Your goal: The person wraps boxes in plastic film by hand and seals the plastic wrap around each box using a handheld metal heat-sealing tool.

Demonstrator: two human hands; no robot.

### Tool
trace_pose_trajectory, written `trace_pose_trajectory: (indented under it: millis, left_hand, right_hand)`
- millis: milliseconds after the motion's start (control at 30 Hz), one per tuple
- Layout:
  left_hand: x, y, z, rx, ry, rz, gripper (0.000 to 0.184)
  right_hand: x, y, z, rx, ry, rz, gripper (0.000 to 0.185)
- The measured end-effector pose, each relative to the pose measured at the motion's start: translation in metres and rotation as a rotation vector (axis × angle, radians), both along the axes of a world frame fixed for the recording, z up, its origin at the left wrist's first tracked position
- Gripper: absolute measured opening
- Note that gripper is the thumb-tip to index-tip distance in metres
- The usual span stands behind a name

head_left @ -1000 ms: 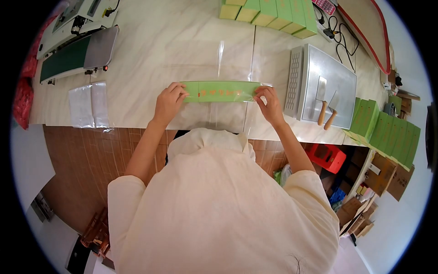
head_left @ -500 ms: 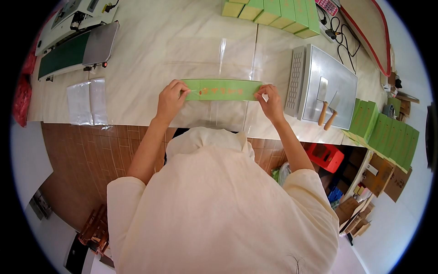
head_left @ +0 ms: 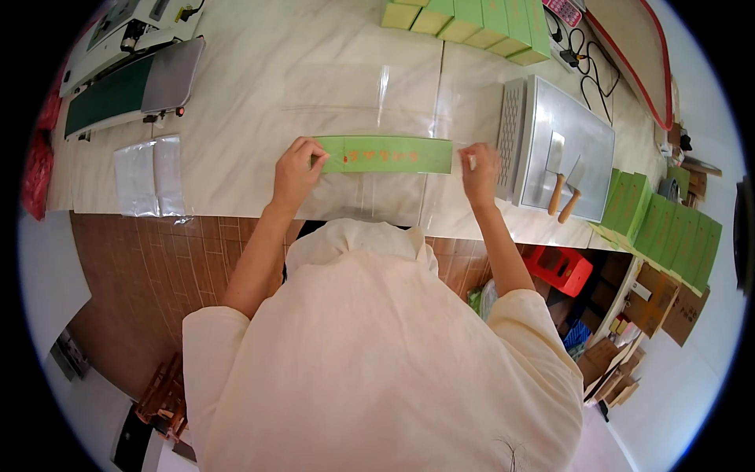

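A long, narrow green box [head_left: 385,156] with orange lettering lies crosswise in front of me. Under it, a sheet of clear plastic film [head_left: 338,90] spreads over the table. At the box's left end, my left hand [head_left: 299,167] is closed, thumb and fingers gripping the end. Just past the right end, apart from the box, is my right hand [head_left: 480,169]. Its thumb and fingertips are pinched together; whether they hold a bit of the clear film is too fine to see.
A metal case [head_left: 566,145] stands at right with two wood-handled blades [head_left: 557,173] on top. Green boxes [head_left: 487,27] line the back; more [head_left: 676,236] are stacked far right. A sealing machine [head_left: 134,86] and clear bags [head_left: 149,177] are at left.
My right hand has come off the box's right end and moved a little to the right. My left hand and the box have stayed in place.
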State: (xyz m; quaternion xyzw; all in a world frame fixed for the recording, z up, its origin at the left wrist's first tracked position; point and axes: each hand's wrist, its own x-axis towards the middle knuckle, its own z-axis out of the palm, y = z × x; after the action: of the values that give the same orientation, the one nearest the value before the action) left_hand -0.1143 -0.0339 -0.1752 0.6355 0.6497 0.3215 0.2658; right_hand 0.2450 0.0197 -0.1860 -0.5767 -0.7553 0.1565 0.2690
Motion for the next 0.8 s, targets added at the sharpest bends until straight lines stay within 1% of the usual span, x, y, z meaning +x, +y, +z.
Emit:
trace_pose_trajectory:
  millis: [33,67,133,167,200,233,267,300,333,433,500,533,600,633,700,733,800]
  left_hand:
    - [0.000,0.000,0.000,0.001,0.000,0.002,0.014]
    - [0.000,0.000,0.000,0.006,-0.004,0.005,0.013]
    - [0.001,0.000,0.000,0.013,-0.013,0.005,0.013]
    - [0.002,-0.001,0.000,-0.015,-0.027,0.015,0.013]
    - [0.003,-0.001,0.001,-0.043,-0.040,0.026,0.013]
    - [0.003,0.000,0.000,-0.041,-0.041,0.024,0.013]
    - [0.003,-0.001,-0.001,-0.024,-0.046,0.024,0.013]
    - [0.002,-0.002,-0.003,-0.009,-0.051,0.025,0.013]
    - [0.002,-0.003,-0.004,-0.010,-0.047,0.030,0.013]
    - [0.005,-0.005,-0.012,0.031,-0.067,0.037,0.013]
    - [0.005,-0.006,-0.016,0.139,0.070,0.058,0.015]
    - [0.005,-0.007,-0.015,0.139,0.071,0.063,0.015]
    - [0.002,-0.008,-0.012,0.101,0.164,0.218,0.017]
    - [-0.003,-0.009,-0.013,0.101,0.165,0.221,0.017]
    - [-0.022,-0.009,-0.020,0.017,0.005,0.406,0.021]
    - [-0.035,-0.011,-0.030,0.018,0.006,0.411,0.021]
    - [-0.061,-0.014,-0.053,-0.023,-0.286,0.642,0.020]
  right_hand:
    - [0.001,0.001,0.006,0.123,-0.174,-0.096,0.012]
    - [-0.003,0.000,0.009,0.124,-0.175,-0.093,0.012]
    - [-0.021,-0.006,0.014,0.303,-0.145,-0.011,0.017]
    - [-0.035,-0.012,0.009,0.274,-0.047,0.114,0.027]
    - [-0.055,-0.022,0.013,0.204,-0.022,0.240,0.037]
    - [-0.076,-0.033,0.011,0.111,-0.022,0.329,0.044]
    - [-0.095,-0.044,0.002,0.114,0.010,0.423,0.048]
    - [-0.114,-0.053,0.004,0.079,-0.070,0.477,0.054]
    - [-0.131,-0.058,0.003,0.078,-0.067,0.481,0.054]
    - [-0.158,-0.063,0.002,0.023,-0.213,0.379,0.059]
    - [-0.163,-0.062,0.001,0.031,-0.227,0.364,0.059]
    - [-0.165,-0.061,0.001,0.037,-0.242,0.342,0.058]
    - [-0.168,-0.059,0.003,0.038,-0.242,0.332,0.059]
    - [-0.169,-0.058,0.005,0.039,-0.243,0.321,0.060]
    - [-0.172,-0.057,0.007,0.020,-0.224,0.315,0.061]
    - [-0.173,-0.056,0.007,0.001,-0.205,0.306,0.061]
    - [-0.173,-0.056,0.007,0.006,-0.207,0.302,0.062]
